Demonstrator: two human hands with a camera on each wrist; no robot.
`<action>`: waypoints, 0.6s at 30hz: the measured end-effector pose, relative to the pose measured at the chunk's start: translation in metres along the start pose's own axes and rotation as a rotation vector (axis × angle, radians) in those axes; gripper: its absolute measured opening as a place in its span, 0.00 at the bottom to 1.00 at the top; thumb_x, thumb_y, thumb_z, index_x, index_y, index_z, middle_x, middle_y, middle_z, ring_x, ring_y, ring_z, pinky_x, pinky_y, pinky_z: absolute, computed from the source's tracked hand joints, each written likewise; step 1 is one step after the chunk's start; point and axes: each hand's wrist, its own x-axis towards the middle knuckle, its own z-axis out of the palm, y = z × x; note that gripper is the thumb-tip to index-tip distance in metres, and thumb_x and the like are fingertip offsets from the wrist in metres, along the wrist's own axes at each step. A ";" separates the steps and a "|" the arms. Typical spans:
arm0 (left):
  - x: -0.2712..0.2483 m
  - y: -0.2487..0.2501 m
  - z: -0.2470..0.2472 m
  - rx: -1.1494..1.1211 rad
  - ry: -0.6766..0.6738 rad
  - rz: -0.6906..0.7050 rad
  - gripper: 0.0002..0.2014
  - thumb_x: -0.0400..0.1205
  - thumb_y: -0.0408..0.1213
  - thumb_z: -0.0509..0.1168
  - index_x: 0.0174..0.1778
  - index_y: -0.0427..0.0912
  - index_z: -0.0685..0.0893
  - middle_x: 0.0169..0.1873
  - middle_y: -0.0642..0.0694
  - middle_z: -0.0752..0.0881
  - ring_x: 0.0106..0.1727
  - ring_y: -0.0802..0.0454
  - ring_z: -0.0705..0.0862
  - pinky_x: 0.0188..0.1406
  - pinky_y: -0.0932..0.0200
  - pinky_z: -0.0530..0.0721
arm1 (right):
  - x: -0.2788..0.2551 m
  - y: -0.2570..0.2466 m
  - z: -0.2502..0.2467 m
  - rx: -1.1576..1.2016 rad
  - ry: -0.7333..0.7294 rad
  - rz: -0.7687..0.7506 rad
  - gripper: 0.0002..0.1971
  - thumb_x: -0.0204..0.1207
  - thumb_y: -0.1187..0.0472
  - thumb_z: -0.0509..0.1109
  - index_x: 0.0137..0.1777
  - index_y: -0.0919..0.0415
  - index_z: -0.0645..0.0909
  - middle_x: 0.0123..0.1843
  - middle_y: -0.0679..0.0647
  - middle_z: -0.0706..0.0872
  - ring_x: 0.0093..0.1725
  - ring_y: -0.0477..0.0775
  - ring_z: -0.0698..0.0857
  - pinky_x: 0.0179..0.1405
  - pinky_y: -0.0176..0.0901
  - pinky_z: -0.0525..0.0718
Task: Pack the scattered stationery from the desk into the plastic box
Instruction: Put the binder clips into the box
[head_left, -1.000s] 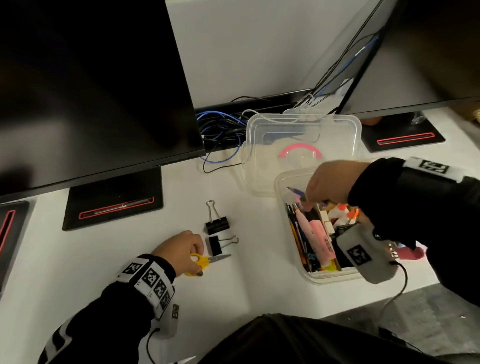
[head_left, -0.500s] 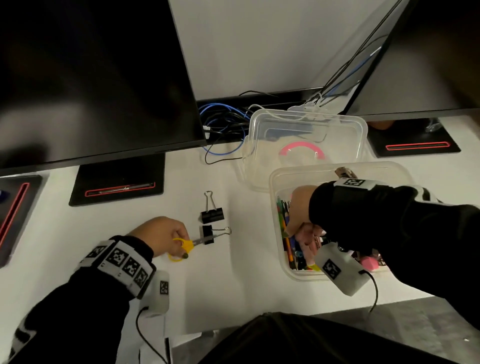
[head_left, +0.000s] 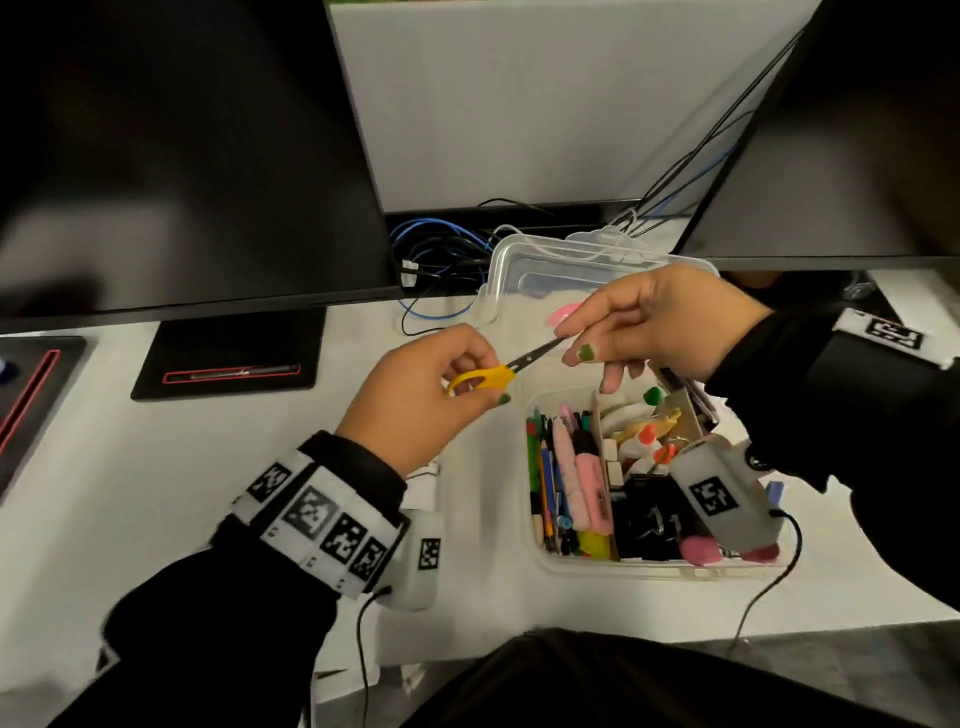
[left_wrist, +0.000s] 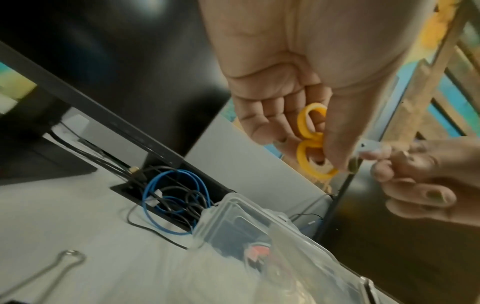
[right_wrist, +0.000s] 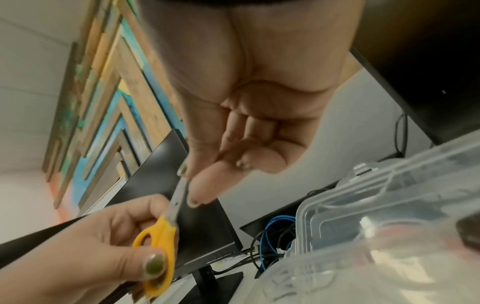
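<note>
Small scissors with yellow handles (head_left: 480, 378) (left_wrist: 310, 142) (right_wrist: 158, 240) hang in the air left of the clear plastic box (head_left: 649, 570). My left hand (head_left: 431, 395) (right_wrist: 85, 251) grips the yellow handles. My right hand (head_left: 649, 327) (left_wrist: 426, 181) pinches the metal blade tips (right_wrist: 179, 195) between thumb and forefinger, above the box's far left corner. The box holds several pens, markers, glue bottles and black clips.
The box's clear lid (head_left: 550, 270) lies behind it, near blue and black cables (head_left: 436, 249). Black monitors (head_left: 182, 156) and their bases (head_left: 228, 358) stand at the back. A binder clip's wire handle (left_wrist: 52, 273) lies on the white desk (head_left: 156, 467).
My left hand lifted the scissors off the desk and carried them right. My right hand came up out of the box and took hold of the blade tips.
</note>
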 end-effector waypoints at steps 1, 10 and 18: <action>0.003 0.004 0.007 -0.007 0.000 0.019 0.08 0.73 0.38 0.74 0.41 0.53 0.82 0.34 0.57 0.83 0.40 0.66 0.78 0.38 0.80 0.72 | -0.003 0.000 -0.003 -0.026 0.022 -0.022 0.07 0.73 0.65 0.73 0.49 0.56 0.88 0.42 0.51 0.92 0.31 0.47 0.89 0.33 0.36 0.82; 0.020 0.021 0.049 -0.127 -0.066 0.033 0.09 0.73 0.38 0.74 0.46 0.51 0.84 0.37 0.57 0.84 0.40 0.65 0.79 0.36 0.78 0.73 | -0.017 0.022 -0.018 -0.249 0.235 0.005 0.04 0.76 0.62 0.71 0.43 0.53 0.86 0.27 0.38 0.87 0.25 0.46 0.87 0.34 0.28 0.82; 0.024 0.005 0.057 0.344 -0.213 0.128 0.12 0.80 0.44 0.66 0.60 0.55 0.84 0.58 0.57 0.80 0.63 0.58 0.75 0.65 0.62 0.64 | -0.015 0.050 -0.045 -0.738 0.268 -0.027 0.05 0.75 0.57 0.71 0.46 0.52 0.89 0.36 0.41 0.76 0.39 0.42 0.78 0.37 0.30 0.68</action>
